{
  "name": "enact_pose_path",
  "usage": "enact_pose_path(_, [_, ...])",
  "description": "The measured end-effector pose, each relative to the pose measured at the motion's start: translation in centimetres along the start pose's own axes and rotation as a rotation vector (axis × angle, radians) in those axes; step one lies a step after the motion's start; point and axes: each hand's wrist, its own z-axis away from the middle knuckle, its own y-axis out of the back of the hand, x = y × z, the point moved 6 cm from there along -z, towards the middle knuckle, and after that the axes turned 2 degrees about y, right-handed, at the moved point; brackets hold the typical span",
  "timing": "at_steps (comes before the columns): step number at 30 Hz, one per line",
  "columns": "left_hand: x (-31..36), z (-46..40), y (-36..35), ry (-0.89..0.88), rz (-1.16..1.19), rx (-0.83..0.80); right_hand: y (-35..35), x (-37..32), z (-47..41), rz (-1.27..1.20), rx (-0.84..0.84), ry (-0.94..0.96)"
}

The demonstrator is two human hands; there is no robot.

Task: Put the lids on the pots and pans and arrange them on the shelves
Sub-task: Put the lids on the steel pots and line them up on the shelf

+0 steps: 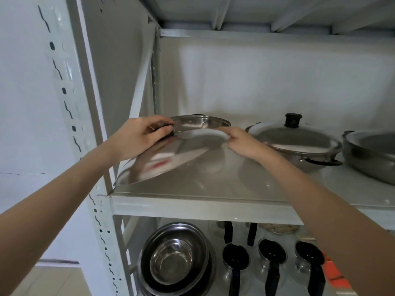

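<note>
A large steel lid (171,154) hangs tilted over the left part of the upper shelf (213,184). My left hand (139,139) grips its black knob. My right hand (239,142) pinches the lid's far right rim. Behind the lid stands a steel pot (198,122), mostly hidden, with only its upper wall and rim showing. To the right sits a pan with black side handles, covered by a lid with a black knob (295,137). At the far right a steel pan (372,154) stands uncovered.
The white shelf post (85,146) rises at the left, close to the lid's low edge. On the lower shelf lie nested steel bowls (175,259), several glass jugs with black handles (271,268) and something orange (335,272).
</note>
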Motion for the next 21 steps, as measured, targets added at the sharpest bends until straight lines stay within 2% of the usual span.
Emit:
enact_pose_path(5, [-0.3, -0.7, 0.8, 0.029, 0.084, -0.014, -1.3, -0.2, -0.8, -0.049, 0.027, 0.003])
enact_pose_path(12, [1.4, -1.5, 2.5, 0.049, 0.274, 0.009, -2.7, 1.1, -2.2, -0.121, -0.048, 0.005])
enact_pose_path(21, [2.4, -4.4, 2.9, 0.083, 0.224, 0.117, -2.3, 1.7, -3.5, 0.011, -0.132, 0.132])
